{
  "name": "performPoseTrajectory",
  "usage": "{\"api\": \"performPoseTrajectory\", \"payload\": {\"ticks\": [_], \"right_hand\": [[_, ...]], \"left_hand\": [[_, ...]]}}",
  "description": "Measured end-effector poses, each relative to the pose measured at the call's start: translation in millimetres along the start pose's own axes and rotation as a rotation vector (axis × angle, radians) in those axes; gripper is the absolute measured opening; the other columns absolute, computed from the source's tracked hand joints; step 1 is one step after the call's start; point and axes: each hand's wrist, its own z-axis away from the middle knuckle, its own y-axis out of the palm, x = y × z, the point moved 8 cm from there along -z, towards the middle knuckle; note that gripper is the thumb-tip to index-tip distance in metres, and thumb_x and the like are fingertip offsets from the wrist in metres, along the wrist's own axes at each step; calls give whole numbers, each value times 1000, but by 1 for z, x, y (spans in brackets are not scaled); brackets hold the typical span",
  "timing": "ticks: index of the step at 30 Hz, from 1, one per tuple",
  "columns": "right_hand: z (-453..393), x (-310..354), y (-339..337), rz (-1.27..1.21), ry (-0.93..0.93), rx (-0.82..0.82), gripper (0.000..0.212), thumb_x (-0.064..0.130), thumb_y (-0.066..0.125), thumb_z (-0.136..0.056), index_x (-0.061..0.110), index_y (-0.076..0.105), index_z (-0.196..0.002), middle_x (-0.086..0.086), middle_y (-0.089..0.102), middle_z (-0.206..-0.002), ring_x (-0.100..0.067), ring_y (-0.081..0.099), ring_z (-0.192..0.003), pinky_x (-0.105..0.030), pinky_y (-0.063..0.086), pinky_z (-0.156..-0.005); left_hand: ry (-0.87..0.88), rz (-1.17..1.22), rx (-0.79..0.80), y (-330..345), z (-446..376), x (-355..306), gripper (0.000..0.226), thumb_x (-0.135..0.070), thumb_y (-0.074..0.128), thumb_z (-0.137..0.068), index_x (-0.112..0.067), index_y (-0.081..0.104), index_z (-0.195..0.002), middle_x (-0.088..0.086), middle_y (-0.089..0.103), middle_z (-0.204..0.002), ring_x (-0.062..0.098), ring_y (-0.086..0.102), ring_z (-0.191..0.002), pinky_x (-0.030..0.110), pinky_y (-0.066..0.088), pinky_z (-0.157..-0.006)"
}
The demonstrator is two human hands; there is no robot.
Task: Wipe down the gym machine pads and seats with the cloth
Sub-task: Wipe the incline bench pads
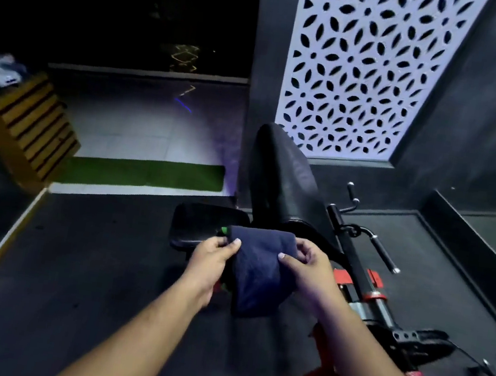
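While both hands, left hand [215,251] and right hand [306,264], pinch the dark blue folded cloth [258,272] above the black padded seat [200,225] (grip clamped on fabric), wiping looks not yet begun.

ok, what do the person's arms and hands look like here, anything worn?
Both forearms are bare right down to the frame's lower edge; no sleeves show. The left hand and right hand wear no gloves, and no rings, watch or wristbands are visible. Fingernails look short and unpainted. No markings can be made out in the dim light.

dim, soft blur, wide-angle bending at edges
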Motion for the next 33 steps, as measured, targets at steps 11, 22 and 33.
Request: {"api": "performPoseTrajectory", "payload": {"ticks": [11,22,33], "right_hand": [[-38,0,-46,322,-180,-82,61,-1,75,-82,24,58,-134,4,59,-135,-11,56,-125,-41,46,-111],[-140,23,-115,379,-254,-510,39,16,74,-81,24,60,-117,2,64,-120,-24,59,-116,-43,46,-104],[-256,-73,-16,997,211,26,75,74,38,-96,57,-3,-156,9,-8,-171,-28,3,-158,-66,21,-118]], "left_hand": [[517,-1002,33,76,-54,-37,69,-56,81,-71,-38,59,-134,-15,61,-129,11,52,-123,34,41,-102],[624,-1365,45,170,-140,-71,43,-64,49,-96,-28,68,-109,-7,64,-109,20,60,-112,40,41,-87],[365,-1122,123,139,-342,-38,49,-50,50,-101,-23,55,-142,1,48,-150,26,48,-137,46,41,-108]]}}
